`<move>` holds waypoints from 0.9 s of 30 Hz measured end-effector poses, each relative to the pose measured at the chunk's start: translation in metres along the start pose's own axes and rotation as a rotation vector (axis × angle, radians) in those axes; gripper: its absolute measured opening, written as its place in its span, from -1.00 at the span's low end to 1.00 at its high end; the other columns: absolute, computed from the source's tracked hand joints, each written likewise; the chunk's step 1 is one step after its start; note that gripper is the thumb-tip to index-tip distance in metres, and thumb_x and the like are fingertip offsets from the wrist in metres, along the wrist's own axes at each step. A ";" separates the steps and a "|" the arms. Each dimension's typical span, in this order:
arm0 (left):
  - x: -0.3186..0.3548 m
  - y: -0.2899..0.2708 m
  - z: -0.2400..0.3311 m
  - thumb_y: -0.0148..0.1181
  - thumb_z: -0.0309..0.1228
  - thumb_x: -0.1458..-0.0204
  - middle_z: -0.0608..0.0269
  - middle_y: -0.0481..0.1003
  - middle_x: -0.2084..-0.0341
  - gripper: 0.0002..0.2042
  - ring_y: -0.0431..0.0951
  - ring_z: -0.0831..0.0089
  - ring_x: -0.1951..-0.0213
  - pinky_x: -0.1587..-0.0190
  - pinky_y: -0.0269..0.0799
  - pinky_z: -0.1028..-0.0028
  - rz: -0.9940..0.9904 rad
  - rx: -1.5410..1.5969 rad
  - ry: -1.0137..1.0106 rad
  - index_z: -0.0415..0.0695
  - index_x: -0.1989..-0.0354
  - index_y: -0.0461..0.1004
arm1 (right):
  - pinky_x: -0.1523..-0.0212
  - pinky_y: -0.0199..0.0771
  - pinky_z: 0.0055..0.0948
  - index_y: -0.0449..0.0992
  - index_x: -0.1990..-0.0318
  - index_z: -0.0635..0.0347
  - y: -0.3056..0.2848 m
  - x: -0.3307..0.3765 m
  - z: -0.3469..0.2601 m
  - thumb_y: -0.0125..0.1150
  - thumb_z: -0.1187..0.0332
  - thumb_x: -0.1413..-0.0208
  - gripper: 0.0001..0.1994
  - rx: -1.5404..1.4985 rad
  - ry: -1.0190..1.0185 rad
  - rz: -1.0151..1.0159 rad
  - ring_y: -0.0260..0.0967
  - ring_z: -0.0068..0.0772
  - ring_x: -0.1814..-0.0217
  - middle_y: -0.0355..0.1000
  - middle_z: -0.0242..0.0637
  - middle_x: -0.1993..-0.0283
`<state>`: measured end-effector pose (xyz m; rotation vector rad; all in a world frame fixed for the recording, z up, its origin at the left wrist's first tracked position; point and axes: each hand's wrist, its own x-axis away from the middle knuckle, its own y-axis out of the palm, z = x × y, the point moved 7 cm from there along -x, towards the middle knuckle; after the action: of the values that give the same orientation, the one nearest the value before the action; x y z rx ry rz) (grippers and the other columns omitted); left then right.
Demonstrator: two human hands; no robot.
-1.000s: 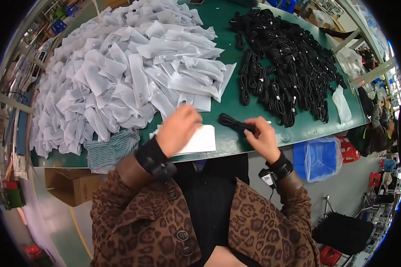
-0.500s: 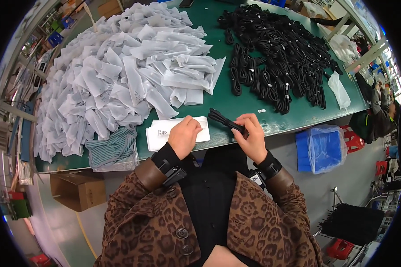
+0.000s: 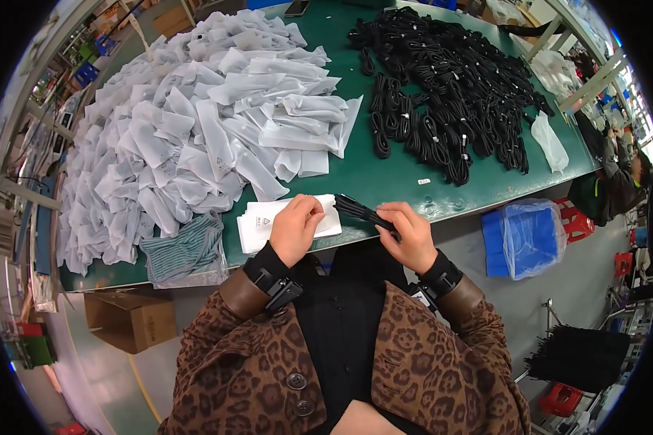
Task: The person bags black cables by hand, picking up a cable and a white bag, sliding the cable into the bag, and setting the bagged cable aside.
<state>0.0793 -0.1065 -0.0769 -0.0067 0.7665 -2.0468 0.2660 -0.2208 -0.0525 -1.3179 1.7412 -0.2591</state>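
My right hand (image 3: 408, 234) grips a bundled black cable (image 3: 357, 210) at the near edge of the green table (image 3: 384, 181). The cable's far end points toward a white plastic bag. My left hand (image 3: 296, 227) pinches the open end of that white bag (image 3: 265, 220), which lies on a small stack of flat bags at the table's edge. The cable tip sits right at the bag's mouth, between my two hands.
A big heap of filled white bags (image 3: 189, 123) covers the table's left half. A pile of coiled black cables (image 3: 450, 80) fills the right. A striped cloth (image 3: 185, 250) lies left of the stack. A cardboard box (image 3: 130, 319) and blue bin (image 3: 522, 235) stand below; another person (image 3: 620, 174) sits far right.
My left hand has gone from lying on the flat bag stack to pinching a bag's end. My right hand brought the cable bundle closer to it.
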 end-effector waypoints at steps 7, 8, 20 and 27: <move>-0.002 -0.002 -0.003 0.18 -0.61 -0.05 0.18 0.35 0.48 -0.93 0.38 0.39 0.48 0.39 0.32 0.48 -0.006 -0.031 0.035 -0.23 0.33 0.41 | 0.29 0.55 -0.33 0.48 0.15 0.28 0.002 -0.005 -0.014 0.34 0.56 0.12 -0.69 0.121 -0.174 -0.039 0.50 -0.17 0.25 0.45 -0.20 0.11; -0.001 -0.002 0.006 0.17 -0.61 -0.05 0.18 0.36 0.49 -0.93 0.38 0.40 0.48 0.38 0.32 0.48 0.002 -0.182 0.153 -0.24 0.33 0.40 | 0.29 0.55 -0.33 0.48 0.15 0.28 0.003 -0.005 -0.014 0.34 0.56 0.12 -0.69 0.121 -0.174 -0.040 0.50 -0.17 0.25 0.45 -0.20 0.11; -0.001 -0.001 -0.010 0.13 -0.64 -0.03 0.11 0.39 0.39 -0.93 0.42 0.16 0.41 0.31 0.37 0.35 -0.046 0.070 -0.111 -0.24 0.33 0.38 | 0.26 0.55 -0.30 0.48 0.14 0.28 0.008 -0.004 -0.015 0.31 0.55 0.11 -0.70 0.157 -0.197 -0.077 0.49 -0.14 0.19 0.44 -0.20 0.10; -0.002 -0.004 0.027 0.17 -0.65 0.04 0.11 0.38 0.33 -0.87 0.43 0.13 0.29 0.24 0.38 0.33 -0.082 -0.026 0.241 -0.24 0.33 0.39 | 0.31 0.50 -0.43 0.48 0.12 0.30 0.016 -0.004 0.003 0.32 0.50 0.00 -0.73 -0.166 0.187 -0.259 0.46 -0.31 0.32 0.45 -0.19 0.19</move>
<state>0.0851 -0.1173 -0.0519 0.2004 0.9554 -2.1391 0.2574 -0.2095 -0.0622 -1.6896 1.7740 -0.4025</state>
